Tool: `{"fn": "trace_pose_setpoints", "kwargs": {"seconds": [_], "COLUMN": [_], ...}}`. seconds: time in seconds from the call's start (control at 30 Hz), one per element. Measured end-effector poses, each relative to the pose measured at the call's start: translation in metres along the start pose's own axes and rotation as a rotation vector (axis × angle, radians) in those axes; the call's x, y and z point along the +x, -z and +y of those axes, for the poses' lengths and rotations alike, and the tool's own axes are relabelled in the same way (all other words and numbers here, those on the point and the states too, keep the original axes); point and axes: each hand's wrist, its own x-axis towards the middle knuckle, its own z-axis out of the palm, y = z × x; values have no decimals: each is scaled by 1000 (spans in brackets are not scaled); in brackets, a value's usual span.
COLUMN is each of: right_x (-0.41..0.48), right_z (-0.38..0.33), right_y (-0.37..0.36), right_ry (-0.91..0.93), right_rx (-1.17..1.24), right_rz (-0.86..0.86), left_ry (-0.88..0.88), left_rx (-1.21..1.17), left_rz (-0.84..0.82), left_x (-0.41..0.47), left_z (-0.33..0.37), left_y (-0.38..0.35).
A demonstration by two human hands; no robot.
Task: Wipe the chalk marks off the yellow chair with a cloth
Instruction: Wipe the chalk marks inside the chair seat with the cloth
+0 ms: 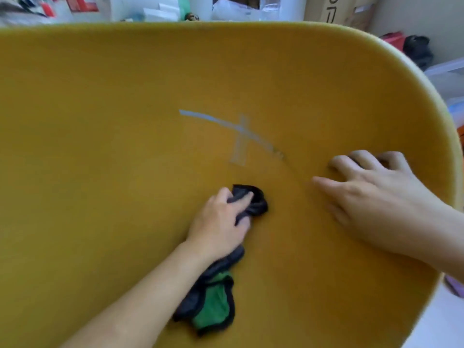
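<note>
Yellow chair (125,121) fills our view; its chalk marks (233,131) remain, part smeared, so wiping looks barely begun. Right hand (371,194), open and empty, braces the seat. Left hand (221,222) grips the bunched cloth (253,202) just below the marks.

Dark printed letters run sideways down a brown cardboard box (334,8) beyond the far right corner of the yellow chair (100,121); they look like "O", "R" and part of another, cut off by the chair's rim, and no whole word can be made out. Red packaging (80,3) past the far left corner is too blurred to read.
</note>
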Motion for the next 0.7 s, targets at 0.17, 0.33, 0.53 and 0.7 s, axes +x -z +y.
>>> {"fn": "trace_pose_setpoints", "kwargs": {"seconds": [0.17,0.33,0.53,0.7], "right_x": [51,55,66,53], "right_z": [-34,-45,-33,-36], "right_y": [-1,-15,-2,7], "right_ry": [207,223,-46,198], "right_rx": [134,41,274,680], "right_rz": [-114,-222,242,-128], "left_ry": [-397,376,-226,-258], "left_rx": [33,123,-73,85], "left_rz": [-83,154,-213,-307], "left_x": [-31,56,-16,-33], "left_z": [23,-61,57,39], "left_y": [-3,22,-8,35]}}
